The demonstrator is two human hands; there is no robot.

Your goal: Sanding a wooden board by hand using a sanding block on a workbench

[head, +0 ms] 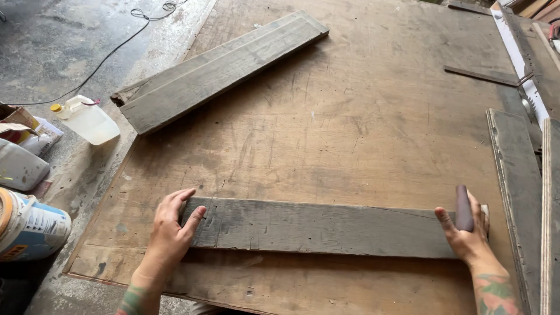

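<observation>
A grey weathered plank (326, 227) lies flat across the near part of a large plywood sheet (361, 128). My left hand (170, 230) rests on the plank's left end, fingers spread over its edge. My right hand (469, 230) is at the plank's right end and grips a dark purple cylindrical object (464, 208), which stands over that end.
Two longer grey boards (216, 70) lie stacked diagonally at the far left of the sheet. More boards (519, 181) run along the right edge. On the concrete floor at left sit a white jug (87, 119), paint cans (26, 224) and a black cable (111, 49).
</observation>
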